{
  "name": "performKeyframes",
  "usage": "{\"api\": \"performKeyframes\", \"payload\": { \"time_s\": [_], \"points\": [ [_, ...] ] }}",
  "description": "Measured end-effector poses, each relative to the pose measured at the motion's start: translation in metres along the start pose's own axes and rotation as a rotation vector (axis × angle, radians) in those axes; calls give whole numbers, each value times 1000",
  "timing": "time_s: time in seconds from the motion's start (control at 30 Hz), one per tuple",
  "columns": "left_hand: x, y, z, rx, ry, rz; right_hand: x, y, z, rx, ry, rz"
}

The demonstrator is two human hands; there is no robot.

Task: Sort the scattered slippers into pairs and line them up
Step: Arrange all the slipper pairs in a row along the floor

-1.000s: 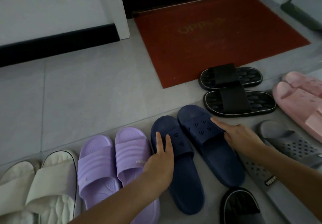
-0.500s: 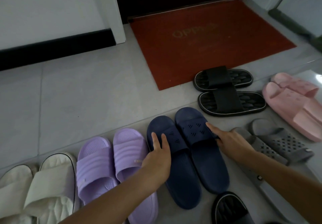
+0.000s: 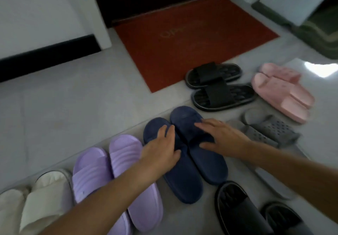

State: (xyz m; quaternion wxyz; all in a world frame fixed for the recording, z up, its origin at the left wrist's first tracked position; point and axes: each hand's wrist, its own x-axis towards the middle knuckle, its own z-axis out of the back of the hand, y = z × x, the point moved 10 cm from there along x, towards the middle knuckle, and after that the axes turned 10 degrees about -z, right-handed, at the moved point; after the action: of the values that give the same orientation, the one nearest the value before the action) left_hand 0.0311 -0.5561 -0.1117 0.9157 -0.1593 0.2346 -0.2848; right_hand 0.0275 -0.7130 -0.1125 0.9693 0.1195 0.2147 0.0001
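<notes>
Two navy slippers lie side by side on the grey floor, toes pointing away from me. My left hand (image 3: 161,152) lies over the strap of the left navy slipper (image 3: 184,185), thumb hooked on its inner side. On the strap of the right navy slipper (image 3: 212,167) rests my right hand (image 3: 225,139), fingers spread and thumb curled in. The two slippers touch along their inner edges. To their left a purple pair (image 3: 109,163) and a white pair (image 3: 45,196) stand in a row.
A black pair (image 3: 221,95) lies sideways at the edge of the red doormat (image 3: 182,42). A pink pair (image 3: 281,92) and a grey pair (image 3: 270,130) lie at the right. Another black pair (image 3: 239,214) sits at the bottom right. A wall with a dark skirting runs along the left.
The right navy slipper has slid left and turned until it lies parallel against the left one. Both hands stayed on the straps. The view has shifted.
</notes>
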Motion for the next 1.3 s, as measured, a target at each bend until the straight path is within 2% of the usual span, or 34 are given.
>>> {"api": "performKeyframes", "payload": {
  "time_s": [0.1,0.17,0.3,0.37,0.47,0.53,0.6,0.7,0.8,0.93,1.1,1.2,1.3],
  "points": [
    [1,-33,13,60,25,-183,-59,-64,20,38,15,-183],
    [2,-68,12,94,57,-321,-115,-114,15,-18,98,-336],
    [-20,-156,-50,176,301,-608,-216,-160,-51,-29,325,-527],
    [-29,-186,-94,160,428,-636,-246,-167,-83,27,343,-606],
    [-22,-200,-139,93,480,-535,-268,-173,-117,109,335,-669],
    [-22,-195,-167,50,538,-419,-276,-174,-133,-12,383,-593],
    [-28,-191,-187,30,586,-317,-275,-167,-140,-189,377,-436],
    [-33,-196,-192,13,496,-266,-255,-149,-138,-301,341,-254],
    [-32,-201,-175,-81,428,-270,-238,-141,-110,-283,382,-210],
    [-15,-204,-108,-131,347,-341,-228,-137,-24,-220,271,-221],
    [13,-170,38,-89,27,-432,-170,-74,103,-195,-114,-133],
    [14,-114,102,-27,-79,-366,-115,-12,132,-252,-141,-13],
    [-4,-58,136,67,-110,-298,-69,48,134,-321,-116,137]
  ]
}}
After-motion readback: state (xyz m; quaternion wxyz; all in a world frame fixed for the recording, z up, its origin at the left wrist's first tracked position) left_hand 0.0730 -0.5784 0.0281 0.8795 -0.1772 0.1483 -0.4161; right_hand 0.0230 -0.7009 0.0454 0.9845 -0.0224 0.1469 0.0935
